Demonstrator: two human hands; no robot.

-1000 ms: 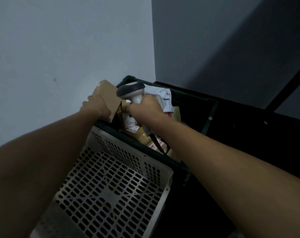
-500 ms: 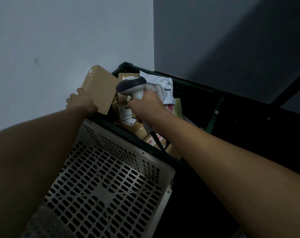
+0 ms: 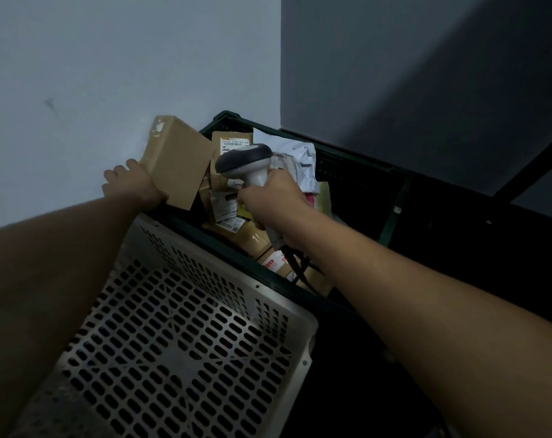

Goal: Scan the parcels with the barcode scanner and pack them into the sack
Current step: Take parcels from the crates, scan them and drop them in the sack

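Lifted a little higher and further left than half a second ago, the brown box (image 3: 178,162) now stands tilted above the near-left corner of the dark crate (image 3: 236,120), close to the wall. Left hand (image 3: 132,186) grips its lower edge, fingers curled behind it and out of sight. Right hand (image 3: 270,200) is wrapped round the handle of the scanner (image 3: 246,161), whose head points toward the box. Many labelled parcels (image 3: 229,213) lie heaped in the crate, so most scanning seems left. No sack is visible; a white perforated basket (image 3: 186,327) sits nearer.
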